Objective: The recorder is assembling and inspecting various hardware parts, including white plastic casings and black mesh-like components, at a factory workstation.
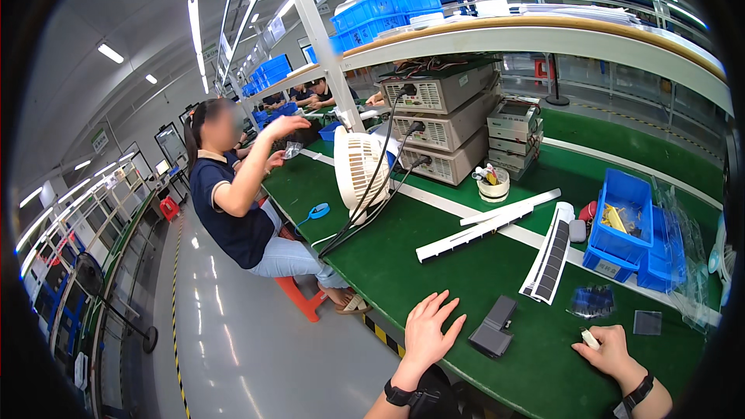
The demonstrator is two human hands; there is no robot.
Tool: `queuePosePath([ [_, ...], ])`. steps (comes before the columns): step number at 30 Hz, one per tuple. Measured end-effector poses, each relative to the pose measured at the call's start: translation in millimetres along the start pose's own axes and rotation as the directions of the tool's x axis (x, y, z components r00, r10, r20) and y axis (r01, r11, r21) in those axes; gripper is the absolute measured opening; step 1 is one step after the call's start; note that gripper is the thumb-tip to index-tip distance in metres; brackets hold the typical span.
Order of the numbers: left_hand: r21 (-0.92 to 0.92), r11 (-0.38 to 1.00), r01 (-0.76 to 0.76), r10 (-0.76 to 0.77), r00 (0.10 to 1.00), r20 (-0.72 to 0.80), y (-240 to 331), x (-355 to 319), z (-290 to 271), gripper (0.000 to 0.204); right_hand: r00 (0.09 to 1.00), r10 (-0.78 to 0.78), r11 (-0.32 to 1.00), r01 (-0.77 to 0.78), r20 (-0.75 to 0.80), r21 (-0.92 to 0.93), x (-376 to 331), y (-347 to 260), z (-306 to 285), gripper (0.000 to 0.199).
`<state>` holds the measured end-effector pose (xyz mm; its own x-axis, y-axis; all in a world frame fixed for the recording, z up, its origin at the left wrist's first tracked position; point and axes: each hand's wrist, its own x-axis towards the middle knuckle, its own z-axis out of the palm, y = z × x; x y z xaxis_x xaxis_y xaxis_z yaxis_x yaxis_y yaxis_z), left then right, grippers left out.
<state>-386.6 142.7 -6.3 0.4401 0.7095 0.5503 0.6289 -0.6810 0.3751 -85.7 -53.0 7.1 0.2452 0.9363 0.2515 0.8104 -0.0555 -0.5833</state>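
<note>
My left hand (431,334) rests at the near edge of the green bench, fingers spread and nothing in them. Just right of it lies a dark grey boxy device (494,327) with a stepped shape. My right hand (613,351) is closed around a small white tool (590,338), whose short thin tip points away from me; its exact kind is too small to tell. Beyond that hand are a clear plastic bag of small dark pieces (592,302) and a square, see-through dark plate (647,323). Neither is touched.
Blue bins (621,217) with small yellow parts stand at the right. White strips (497,225) and a black-and-white label sheet (549,256) lie mid-bench. A cream fan (362,174), cables and stacked power units (442,120) are farther back. A co-worker (233,186) sits at left.
</note>
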Motion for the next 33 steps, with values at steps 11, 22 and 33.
queuePosePath([
  [11,-0.803,0.569,0.175,-0.448,0.885,-0.124,-20,5,-11,0.063,1.000,-0.010,1.000,0.010,0.007,-0.001,-1,0,-1,0.029],
  [22,-0.999,0.011,-0.038,-0.609,0.792,-0.037,-100,79,-131,0.092,1.000,0.020,1.000,-0.020,0.011,-0.015,2,-7,-4,0.028],
  [33,-0.969,-0.226,-0.101,-0.608,0.792,0.059,-102,182,-196,0.120,1.000,0.007,0.999,-0.007,0.003,-0.037,0,-6,-2,0.028],
])
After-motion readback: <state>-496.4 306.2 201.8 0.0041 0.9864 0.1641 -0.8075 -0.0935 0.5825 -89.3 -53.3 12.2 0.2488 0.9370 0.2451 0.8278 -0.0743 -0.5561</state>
